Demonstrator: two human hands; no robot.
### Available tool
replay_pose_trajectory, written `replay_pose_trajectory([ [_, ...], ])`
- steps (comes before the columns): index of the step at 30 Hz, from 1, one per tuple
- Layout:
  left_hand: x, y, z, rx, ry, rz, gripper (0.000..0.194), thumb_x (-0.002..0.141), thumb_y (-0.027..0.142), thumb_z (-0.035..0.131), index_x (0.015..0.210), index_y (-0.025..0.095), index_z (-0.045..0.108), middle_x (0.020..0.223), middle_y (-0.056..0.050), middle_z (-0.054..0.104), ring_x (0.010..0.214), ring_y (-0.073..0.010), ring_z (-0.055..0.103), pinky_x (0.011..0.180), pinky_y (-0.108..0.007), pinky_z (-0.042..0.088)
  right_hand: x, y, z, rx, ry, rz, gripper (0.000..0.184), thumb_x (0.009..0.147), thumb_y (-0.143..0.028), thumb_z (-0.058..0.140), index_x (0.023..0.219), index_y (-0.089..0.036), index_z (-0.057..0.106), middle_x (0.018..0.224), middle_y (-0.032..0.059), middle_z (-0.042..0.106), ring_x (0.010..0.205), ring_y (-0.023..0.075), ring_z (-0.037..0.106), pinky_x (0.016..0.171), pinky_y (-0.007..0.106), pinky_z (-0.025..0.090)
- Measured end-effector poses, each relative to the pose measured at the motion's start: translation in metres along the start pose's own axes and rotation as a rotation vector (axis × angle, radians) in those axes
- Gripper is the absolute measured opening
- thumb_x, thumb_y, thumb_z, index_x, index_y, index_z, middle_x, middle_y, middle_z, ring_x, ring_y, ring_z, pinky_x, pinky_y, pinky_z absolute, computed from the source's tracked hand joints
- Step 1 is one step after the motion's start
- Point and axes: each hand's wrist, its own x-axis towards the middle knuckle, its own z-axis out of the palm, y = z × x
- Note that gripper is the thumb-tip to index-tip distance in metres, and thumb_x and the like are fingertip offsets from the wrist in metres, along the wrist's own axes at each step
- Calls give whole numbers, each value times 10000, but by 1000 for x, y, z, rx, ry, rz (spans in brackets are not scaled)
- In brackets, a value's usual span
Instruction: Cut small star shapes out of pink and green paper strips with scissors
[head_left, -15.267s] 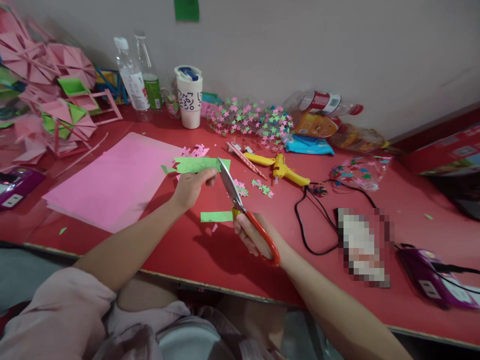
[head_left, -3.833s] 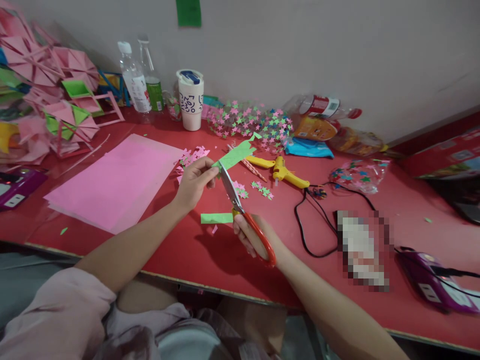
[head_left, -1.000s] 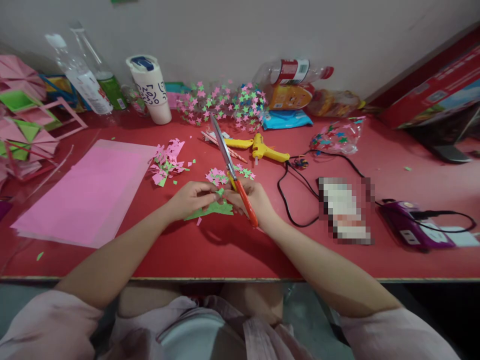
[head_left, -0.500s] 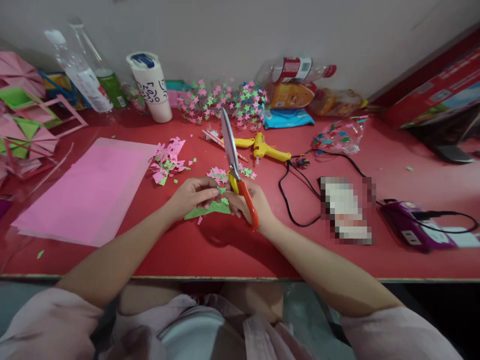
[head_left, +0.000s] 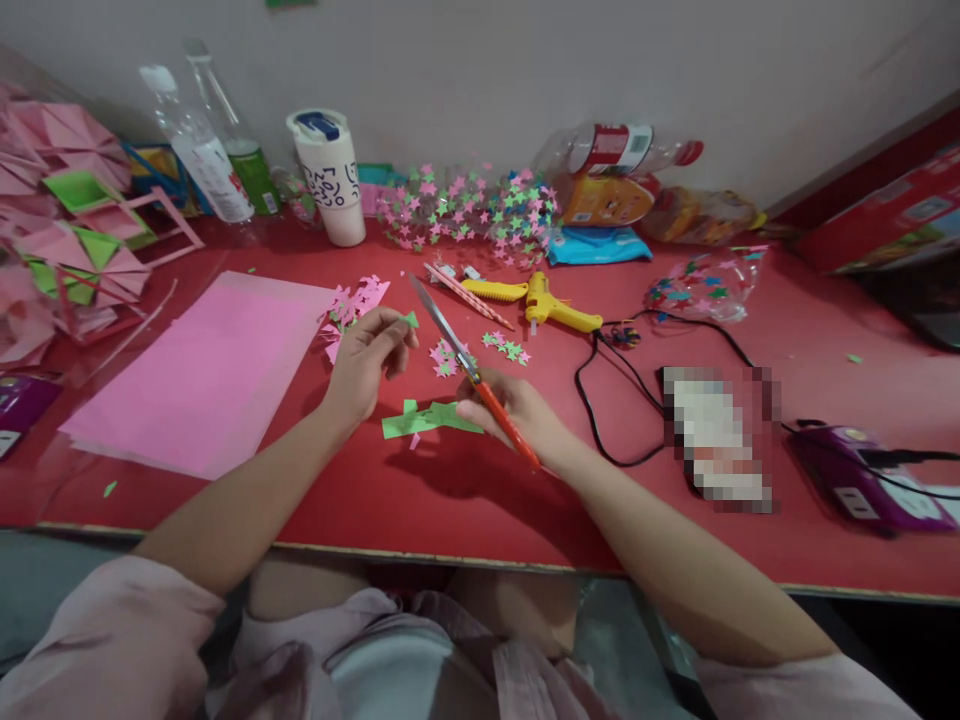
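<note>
My left hand [head_left: 367, 360] pinches a small green paper piece [head_left: 411, 320] between thumb and fingers, in front of a heap of pink paper scraps [head_left: 352, 305]. My right hand [head_left: 521, 410] is closed round the orange-handled scissors [head_left: 491, 395], whose blades look together and point up and to the left. Green paper strips [head_left: 420, 421] lie on the red table below and between the hands. Just beyond the scissors are small pink and green paper stars [head_left: 510, 348], some partly hidden by the blades.
Pink paper sheets [head_left: 202, 375] lie at left. Behind stand a white tumbler [head_left: 334, 190] and star-filled clear containers [head_left: 442, 205]. A yellow glue gun [head_left: 559, 305] trails a black cord near a blurred-out object [head_left: 716, 440] and a purple power strip [head_left: 862, 475] at right.
My left hand has moved away from my right hand, up and left, with the small green piece. The scissors have tilted further left. The green strips now show more fully.
</note>
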Motion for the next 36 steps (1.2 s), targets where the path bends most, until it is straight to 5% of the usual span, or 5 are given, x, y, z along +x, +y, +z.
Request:
replay_pose_trajectory([
  [11, -1, 8, 0, 4, 152, 19, 134, 790, 252, 586, 685, 188, 532, 567, 46, 560, 412, -29, 441, 364, -156, 316, 0, 2, -6, -148, -88, -12, 565, 723, -737, 551, 613, -205, 397, 563, -53, 354, 534, 101, 333, 503, 246, 254],
  [36, 0, 10, -3, 104, 110, 146, 121, 791, 214, 579, 681, 179, 545, 542, 49, 564, 404, -30, 449, 379, -153, 326, -2, -5, -1, -83, -102, 37, 561, 764, -724, 516, 577, -202, 430, 515, -38, 388, 483, 97, 347, 494, 263, 242],
])
